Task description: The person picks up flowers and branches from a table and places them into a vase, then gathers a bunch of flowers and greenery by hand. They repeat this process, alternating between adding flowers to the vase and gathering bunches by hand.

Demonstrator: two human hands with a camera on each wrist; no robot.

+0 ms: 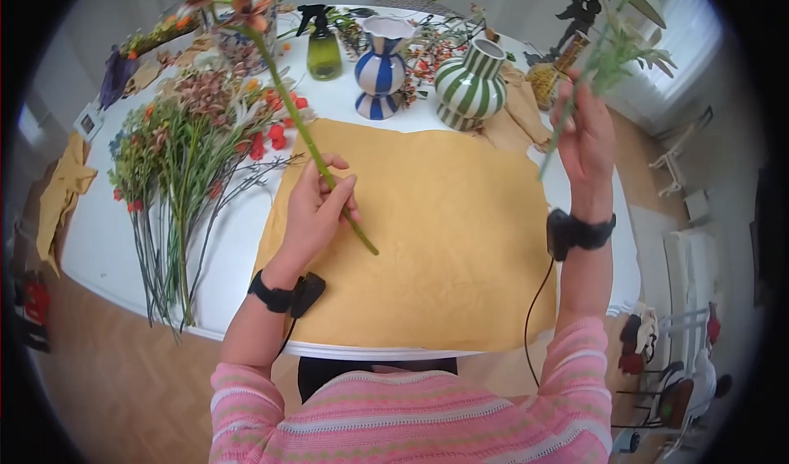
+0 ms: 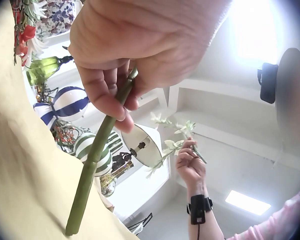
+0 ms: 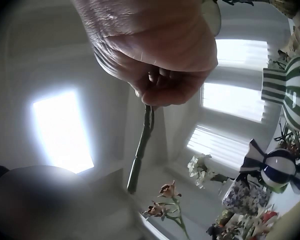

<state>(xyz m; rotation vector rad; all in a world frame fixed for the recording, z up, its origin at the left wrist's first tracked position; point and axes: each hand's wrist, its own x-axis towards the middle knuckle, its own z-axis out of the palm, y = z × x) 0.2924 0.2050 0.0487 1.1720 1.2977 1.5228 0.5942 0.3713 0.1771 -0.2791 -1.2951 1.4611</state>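
Observation:
My left hand pinches a long green flower stem between thumb and fingers. Dusty pink-orange blooms top that stem, and its bare cut end points down over the brown wrapping paper. Raised at the right, my right hand grips a pale green sprig by its stem. Star-shaped pale tufts along this sprig show in the left wrist view. Below the right hand's fingers, the sprig's lower stem sticks out. The two stems are held well apart.
A large bunch of flowers lies on the white table's left side. Along the back stand a green spray bottle, a blue-striped vase and a green-striped vase. Red-berried sprigs lie among them.

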